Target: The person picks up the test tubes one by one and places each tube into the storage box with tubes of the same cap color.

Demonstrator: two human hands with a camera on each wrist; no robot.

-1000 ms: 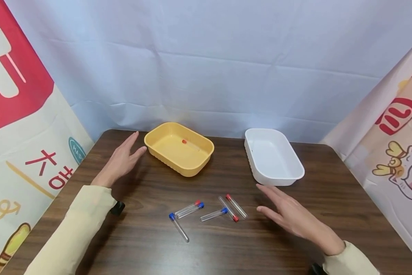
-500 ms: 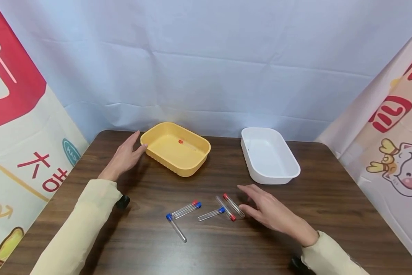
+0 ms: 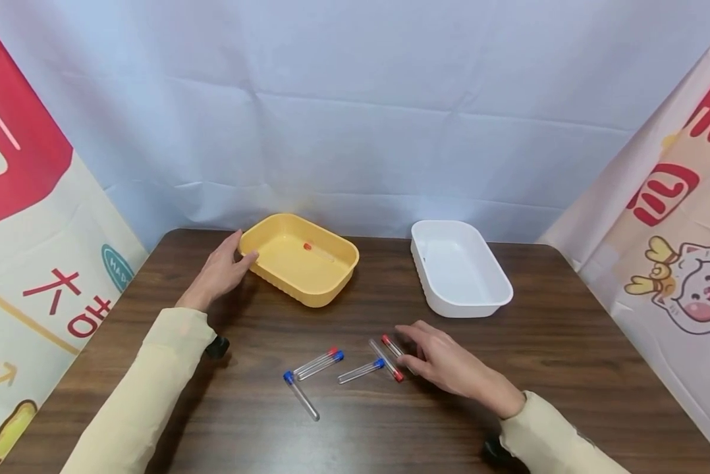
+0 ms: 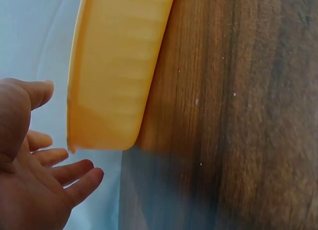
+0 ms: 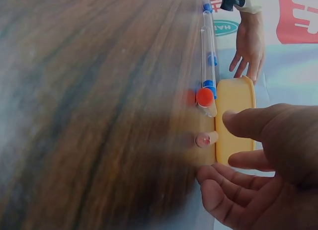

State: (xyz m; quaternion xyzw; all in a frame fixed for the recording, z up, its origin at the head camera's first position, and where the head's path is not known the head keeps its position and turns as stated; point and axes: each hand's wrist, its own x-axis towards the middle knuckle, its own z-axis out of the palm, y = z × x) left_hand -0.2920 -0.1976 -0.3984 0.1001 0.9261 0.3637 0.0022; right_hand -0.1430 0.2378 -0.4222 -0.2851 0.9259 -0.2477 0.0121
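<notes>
My left hand (image 3: 218, 271) is at the left end of a yellow plastic basket (image 3: 284, 282), its fingers spread around the rim; in the left wrist view no finger visibly grips it. Over the tabletop, my right hand (image 3: 450, 365) hovers with thumb and fingers apart around a red-capped test tube (image 3: 392, 346), whose lower end it partly hides. Crossing close beside that one lies another red-capped tube (image 3: 386, 361), cap toward me. Further left are a blue-capped tube (image 3: 359, 372), a blue-red pair of tubes (image 3: 319, 364), and a lone blue-capped tube (image 3: 303, 398).
Inside the yellow basket lies a red-capped tube (image 3: 316, 250). A white basket (image 3: 467, 309) stands at the back right, with a small dark mark on its inner left wall. Behind the brown table (image 3: 355, 434) hangs a pale curtain (image 3: 355, 131); printed cloths flank both sides.
My right hand has moved left and down from near the white basket to the rightmost red-capped tube. My left hand has edged closer to the yellow basket's rim. The view has shifted slightly.
</notes>
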